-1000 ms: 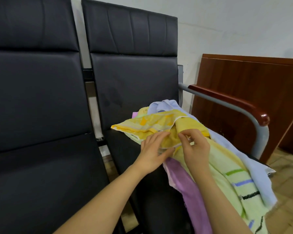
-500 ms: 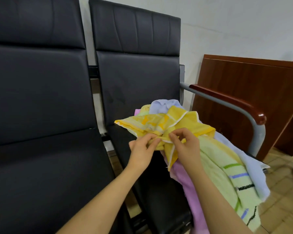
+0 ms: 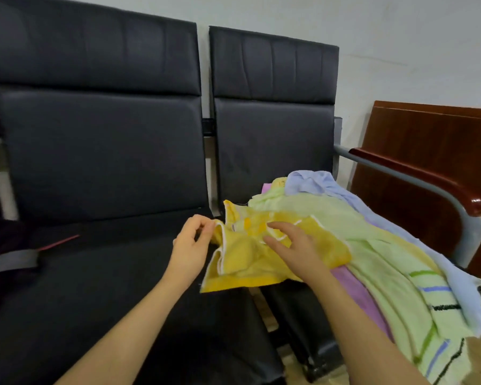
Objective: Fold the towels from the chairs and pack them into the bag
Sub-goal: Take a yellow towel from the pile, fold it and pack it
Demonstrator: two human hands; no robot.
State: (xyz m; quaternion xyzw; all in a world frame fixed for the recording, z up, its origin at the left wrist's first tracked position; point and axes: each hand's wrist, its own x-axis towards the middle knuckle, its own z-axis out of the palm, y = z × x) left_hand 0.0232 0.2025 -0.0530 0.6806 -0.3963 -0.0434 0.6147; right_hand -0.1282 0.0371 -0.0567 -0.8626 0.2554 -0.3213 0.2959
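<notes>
The task is judged to be near its start — no towel is seen folded, and none is seen packed. A yellow towel [image 3: 264, 257] is being drawn off the heap on the right-hand chair [image 3: 272, 140], its near edge hanging over the gap toward the left-hand chair [image 3: 100, 162]. Its left corner is being pinched by the left hand [image 3: 190, 245], thumb and forefinger curled onto the white-piped hem. The right hand [image 3: 292, 245] is being held over the crumpled middle of the same towel, its fingers [image 3: 275, 226] spread and relaxed; whether they are touching the cloth cannot be told.

The rest of the pile is lying unfolded — pale green towels [image 3: 378, 276], one with coloured stripes, a purple towel [image 3: 356, 290] beneath them and a light blue towel [image 3: 317, 182] against the armrest [image 3: 428, 173]. A dark object [image 3: 9, 262] is lying at the left edge of the left-hand chair; whether it is the bag cannot be told. Every fold and all the packing are judged to be left.
</notes>
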